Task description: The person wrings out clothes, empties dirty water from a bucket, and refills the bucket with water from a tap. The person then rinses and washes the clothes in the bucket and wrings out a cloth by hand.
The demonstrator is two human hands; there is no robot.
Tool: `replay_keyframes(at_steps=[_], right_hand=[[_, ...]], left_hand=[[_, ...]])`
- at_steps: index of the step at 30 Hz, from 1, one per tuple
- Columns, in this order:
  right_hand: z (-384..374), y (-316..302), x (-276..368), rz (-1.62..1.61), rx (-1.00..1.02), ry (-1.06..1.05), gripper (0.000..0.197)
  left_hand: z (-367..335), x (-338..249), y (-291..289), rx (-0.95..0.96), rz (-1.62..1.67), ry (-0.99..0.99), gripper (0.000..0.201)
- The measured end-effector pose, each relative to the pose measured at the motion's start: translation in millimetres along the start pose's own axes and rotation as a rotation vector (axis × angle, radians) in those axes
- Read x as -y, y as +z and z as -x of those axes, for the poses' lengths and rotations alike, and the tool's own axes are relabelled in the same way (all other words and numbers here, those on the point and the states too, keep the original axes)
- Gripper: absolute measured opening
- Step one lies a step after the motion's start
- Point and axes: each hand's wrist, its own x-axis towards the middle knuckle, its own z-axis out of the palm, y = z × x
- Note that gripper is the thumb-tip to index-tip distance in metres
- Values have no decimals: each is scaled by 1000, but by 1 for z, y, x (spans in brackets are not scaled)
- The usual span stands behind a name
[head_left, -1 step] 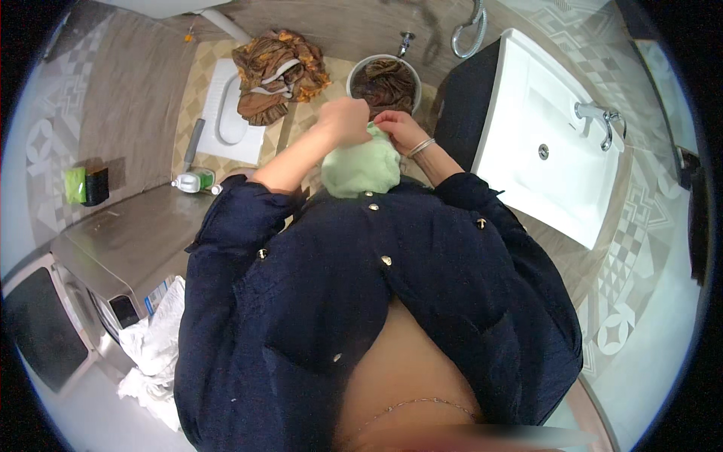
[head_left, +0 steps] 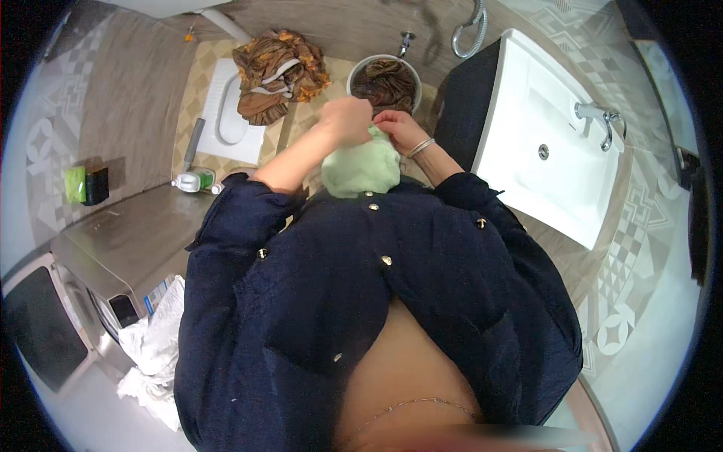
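A pale green cloth with a soft, fluffy look hangs bunched in front of my body. My left hand is closed like a fist at its upper edge, and the fingertips are hidden. Beside it, my right hand pinches the top of the cloth between thumb and fingers. Just beyond my hands stands a round white bucket with dark brown wet-looking fabric inside. A heap of brown and orange patterned fabric lies on the floor farther left.
At right, a white washbasin with a chrome tap tops a dark cabinet. A white squat toilet is set into the floor on the left. Nearby are a bottle, a washing machine and white cloths. A shower hose hangs behind.
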Motion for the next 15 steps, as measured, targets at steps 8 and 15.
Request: replay_keyframes(at_steps=[8, 15], right_hand=[[0, -1, -7, -18, 71, 17, 11], [17, -7, 3, -178, 11, 89, 10]], left_hand=[[-7, 9, 11, 22, -30, 324, 13], [-4, 77, 55, 116, 775, 237, 32]])
